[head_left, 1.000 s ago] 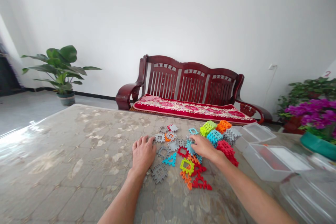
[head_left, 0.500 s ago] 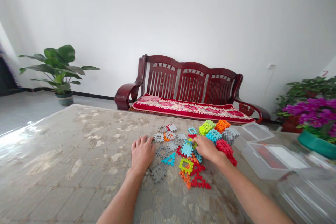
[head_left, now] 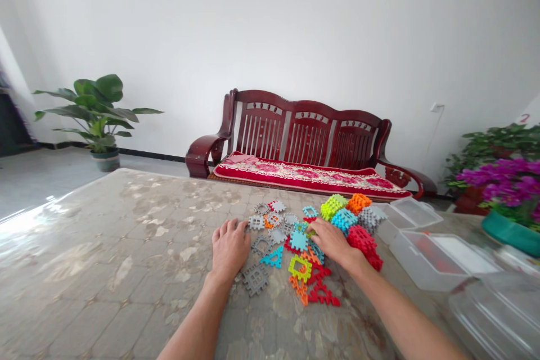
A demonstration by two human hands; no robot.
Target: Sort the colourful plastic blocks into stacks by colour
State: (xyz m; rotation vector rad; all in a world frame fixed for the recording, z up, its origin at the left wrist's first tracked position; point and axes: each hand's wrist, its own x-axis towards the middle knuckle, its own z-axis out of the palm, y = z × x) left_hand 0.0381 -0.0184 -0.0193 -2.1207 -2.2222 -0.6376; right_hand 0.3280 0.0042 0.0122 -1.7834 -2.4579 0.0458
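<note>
Palm down, my left hand [head_left: 230, 247] lies on the table with its fingers spread. It holds nothing. Beside its fingertips is a grey interlocking building tile [head_left: 256, 223], and a larger grey tile [head_left: 255, 279] lies nearer me. My right hand [head_left: 331, 241] reaches into the loose pile, fingers bent together at a lime-green bit; what they grip is partly hidden. Left of those fingers sits a light-blue square tile [head_left: 298, 241]. A blue triangular tile [head_left: 273, 257], a lime-green frame tile [head_left: 300, 269] and red tiles [head_left: 324, 295] lie in front.
Stacked tiles stand behind my right hand: lime-green [head_left: 333, 207], orange [head_left: 359, 203], blue [head_left: 343, 221], grey [head_left: 372, 218] and red [head_left: 363, 244]. A clear plastic box [head_left: 426, 270] and a transparent lid [head_left: 498, 315] are on the right. Beyond the patterned table [head_left: 126, 270] stands a wooden bench [head_left: 310, 129].
The right fingers have shifted slightly left within the pile, and the light-blue square tile beside them has moved a little. My left hand stays in place.
</note>
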